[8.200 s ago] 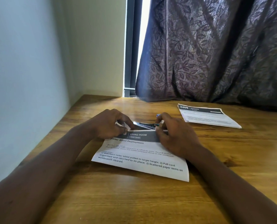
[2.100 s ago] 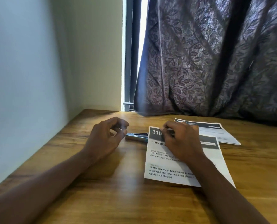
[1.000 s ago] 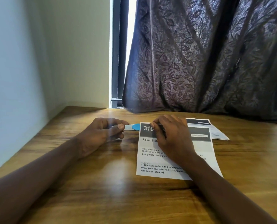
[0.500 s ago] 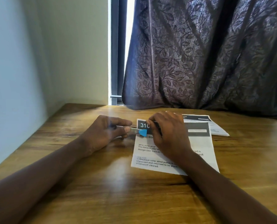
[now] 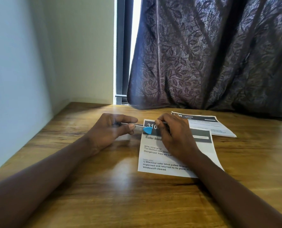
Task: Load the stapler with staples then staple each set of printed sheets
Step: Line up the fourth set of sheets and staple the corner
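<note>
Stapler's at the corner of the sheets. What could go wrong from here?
1. Fingertips of the right hand sit right beside the blue tip of the stapler at the top-left corner of the sheets; a squeeze could pinch one.
2. The left hand holds the stapler barely over that corner, so the staple might miss a sheet.

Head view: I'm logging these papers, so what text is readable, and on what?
Near sheet, partly under the right hand:
"310" (cut off by the hand)
"Roller Blind"
"INITIAL SCENE SETUP"
"TASK GOAL"
"1) Blackout roller blind pulled to"
"organized and returned to its place"
"windowsill cleared."
Far sheet:
"09"
"BEDROOM"
The rest of it is too blurred to read.
Stapler in the left hand: nothing legible.
</note>
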A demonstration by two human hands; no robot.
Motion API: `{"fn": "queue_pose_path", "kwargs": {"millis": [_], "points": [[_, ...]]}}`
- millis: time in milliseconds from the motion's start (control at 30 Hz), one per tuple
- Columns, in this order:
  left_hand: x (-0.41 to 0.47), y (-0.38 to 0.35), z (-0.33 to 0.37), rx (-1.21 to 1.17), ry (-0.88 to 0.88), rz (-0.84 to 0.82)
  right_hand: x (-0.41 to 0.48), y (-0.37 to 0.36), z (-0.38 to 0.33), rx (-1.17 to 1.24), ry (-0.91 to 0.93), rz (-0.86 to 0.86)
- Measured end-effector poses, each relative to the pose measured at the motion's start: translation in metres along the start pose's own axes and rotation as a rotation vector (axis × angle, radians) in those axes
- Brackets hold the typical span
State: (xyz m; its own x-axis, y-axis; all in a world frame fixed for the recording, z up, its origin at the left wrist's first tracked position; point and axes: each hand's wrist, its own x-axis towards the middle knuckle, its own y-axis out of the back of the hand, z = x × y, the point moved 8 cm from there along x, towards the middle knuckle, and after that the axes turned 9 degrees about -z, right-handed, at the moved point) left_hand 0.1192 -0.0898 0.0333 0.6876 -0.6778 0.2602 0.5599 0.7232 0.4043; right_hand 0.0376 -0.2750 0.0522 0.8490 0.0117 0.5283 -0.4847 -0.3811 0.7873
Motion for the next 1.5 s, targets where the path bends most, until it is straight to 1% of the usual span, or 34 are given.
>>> {"fn": "queue_pose_path", "kwargs": {"millis": [200,300,467,633,767,1033,1200,1300,1400,1500], "points": [[0.004,0.0,-0.007,-0.109,0.012,0.026,0.0,0.0,-0.001,0.118,-0.015,-0.015],[0.005,-0.002,-0.007,-0.091,0.018,0.015,0.0,0.002,0.001,0.166,-0.002,-0.012],[0.004,-0.003,-0.004,-0.047,-0.001,0.023,-0.003,0.001,-0.002,0.235,0.025,-0.058],[0.005,-0.006,-0.003,-0.037,-0.027,0.012,-0.005,0.0,-0.009,0.162,0.072,-0.09],[0.004,-0.007,-0.001,0.024,-0.052,-0.001,-0.004,-0.006,-0.006,0.195,0.04,-0.143],[0.005,-0.009,0.004,0.274,-0.074,-0.02,-0.001,-0.015,-0.003,0.197,-0.015,-0.247],[0.004,-0.011,0.002,0.408,-0.107,-0.066,-0.002,-0.015,-0.007,0.145,-0.01,-0.249],[0.003,-0.011,0.002,0.496,-0.114,-0.078,-0.006,-0.015,-0.006,0.164,-0.021,-0.247],[0.002,-0.011,0.002,0.457,-0.117,-0.068,-0.008,-0.016,-0.003,0.19,-0.016,-0.239],[0.001,-0.008,0.001,0.368,-0.066,-0.055,-0.01,-0.02,0.001,0.221,-0.049,-0.278]]}}
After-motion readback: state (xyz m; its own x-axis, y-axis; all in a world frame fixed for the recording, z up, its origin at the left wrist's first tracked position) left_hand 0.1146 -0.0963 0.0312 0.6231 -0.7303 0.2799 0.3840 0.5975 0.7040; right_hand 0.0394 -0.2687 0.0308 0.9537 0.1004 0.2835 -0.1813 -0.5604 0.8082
